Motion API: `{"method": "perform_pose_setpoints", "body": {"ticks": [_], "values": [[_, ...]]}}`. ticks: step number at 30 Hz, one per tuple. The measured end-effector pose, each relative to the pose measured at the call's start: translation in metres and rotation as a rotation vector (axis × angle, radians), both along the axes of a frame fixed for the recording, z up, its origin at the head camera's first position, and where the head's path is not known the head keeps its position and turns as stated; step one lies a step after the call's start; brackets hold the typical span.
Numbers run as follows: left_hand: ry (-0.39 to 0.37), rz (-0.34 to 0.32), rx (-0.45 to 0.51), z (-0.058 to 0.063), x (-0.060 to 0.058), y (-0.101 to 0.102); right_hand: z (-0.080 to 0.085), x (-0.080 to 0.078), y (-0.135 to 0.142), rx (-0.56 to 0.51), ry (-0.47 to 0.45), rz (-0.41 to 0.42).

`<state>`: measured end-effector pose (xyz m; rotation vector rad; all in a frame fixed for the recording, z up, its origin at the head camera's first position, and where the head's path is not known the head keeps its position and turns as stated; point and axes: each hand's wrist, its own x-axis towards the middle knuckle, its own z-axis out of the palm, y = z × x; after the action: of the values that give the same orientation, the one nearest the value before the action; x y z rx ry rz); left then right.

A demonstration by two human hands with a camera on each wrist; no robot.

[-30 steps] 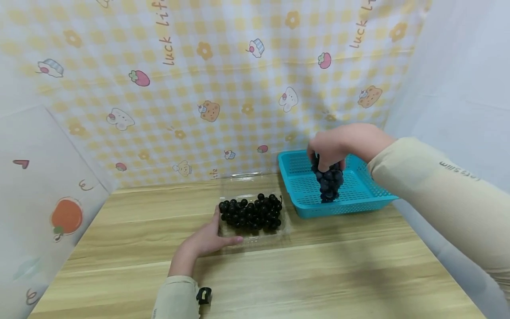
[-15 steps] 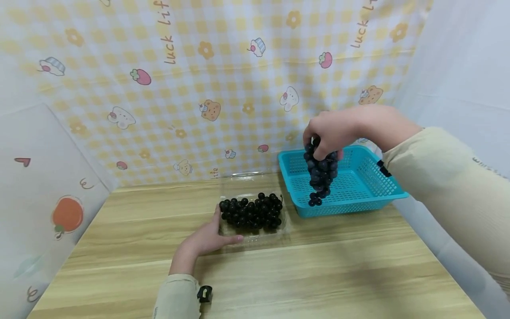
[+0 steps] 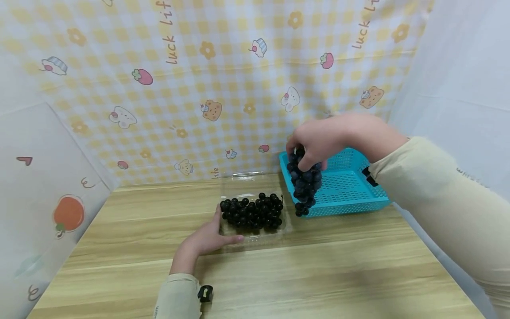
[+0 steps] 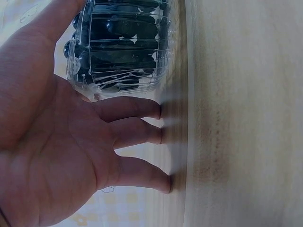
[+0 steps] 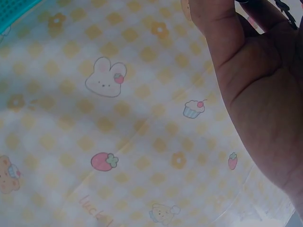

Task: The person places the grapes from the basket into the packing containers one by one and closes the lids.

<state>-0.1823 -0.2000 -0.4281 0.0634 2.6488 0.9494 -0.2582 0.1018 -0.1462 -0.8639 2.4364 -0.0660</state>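
Observation:
My right hand (image 3: 318, 137) grips a bunch of dark grapes (image 3: 306, 181) from above, and the bunch hangs down over the left front part of the blue basket (image 3: 342, 186). In the right wrist view only the palm side of that hand (image 5: 265, 94) shows, with most of the bunch out of frame. My left hand (image 3: 205, 239) lies spread at the left front corner of a clear plastic container (image 3: 255, 242), its thumb along the front edge. More dark grapes (image 3: 251, 215) fill the container. In the left wrist view, several fingertips (image 4: 158, 135) reach down to the tabletop beside it.
The container's clear lid (image 3: 245, 181) is folded back toward the curtain. The basket stands right of the container on the wooden table (image 3: 318, 274). A checked cloth curtain (image 3: 239, 88) closes off the back, and white sheets (image 3: 458, 88) hang at the sides.
My right hand lifts the grape bunch out of the basket and carries it left, toward the container. It dips slightly in the last half second. The left hand stays put.

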Motion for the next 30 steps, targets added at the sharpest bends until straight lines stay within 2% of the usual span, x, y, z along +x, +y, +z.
{"method": "perform_pose_setpoints", "body": {"ticks": [17,30], "values": [[0.000,0.006,0.007,-0.005,-0.004,-0.001,-0.022,0.004,-0.022,-0.025,0.000,0.069],[-0.013,0.016,0.036,-0.003,-0.001,-0.002,-0.049,0.004,-0.041,-0.021,-0.027,0.096]]}}
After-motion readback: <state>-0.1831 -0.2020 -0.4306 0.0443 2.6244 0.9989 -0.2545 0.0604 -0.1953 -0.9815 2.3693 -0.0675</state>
